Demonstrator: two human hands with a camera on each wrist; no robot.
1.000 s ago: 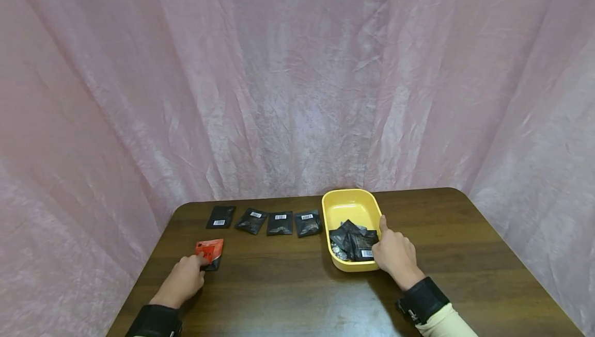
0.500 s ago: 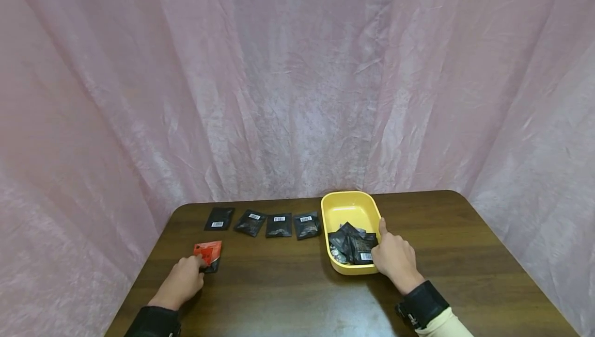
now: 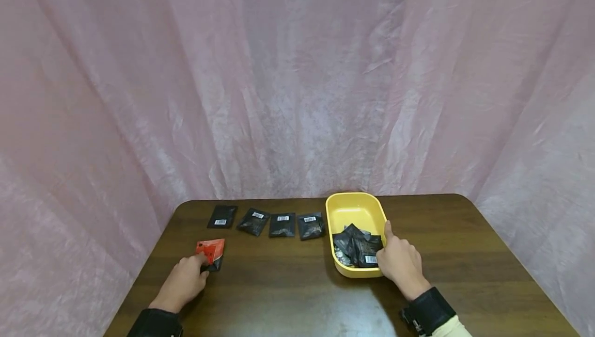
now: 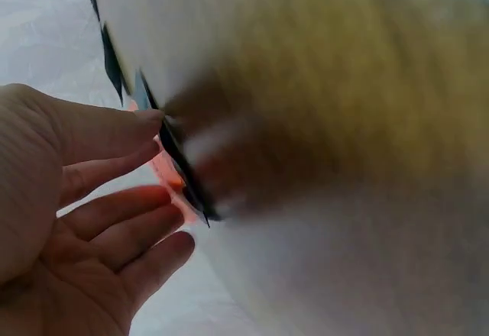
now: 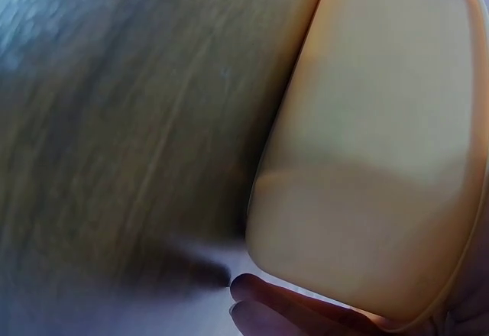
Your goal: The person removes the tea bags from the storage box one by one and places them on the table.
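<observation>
In the head view, my left hand [image 3: 183,281] is at the table's left side. It pinches the near edge of an orange-and-black packet [image 3: 213,248]. The left wrist view shows the thumb against the dark side of the packet [image 4: 179,156] and fingers by its orange side. My right hand [image 3: 401,262] holds the right wall of a yellow plastic bin [image 3: 330,246], index finger pointing forward along the rim. In the right wrist view, fingers [image 5: 294,305] lie against the outside of the bin [image 5: 367,122]; the thumb is hidden. Several black packets [image 3: 367,249] lie inside the bin's near half.
Several black packets with white barcode labels lie in a row along the back of the brown wooden table [image 3: 279,295]: one at the far left [image 3: 222,217], the rightmost [image 3: 310,226] close to the bin. A pink curtain [image 3: 297,94] hangs behind the table.
The head view has shifted slightly. Both hands, the orange-and-black packet and the bin keep nearly the same places.
</observation>
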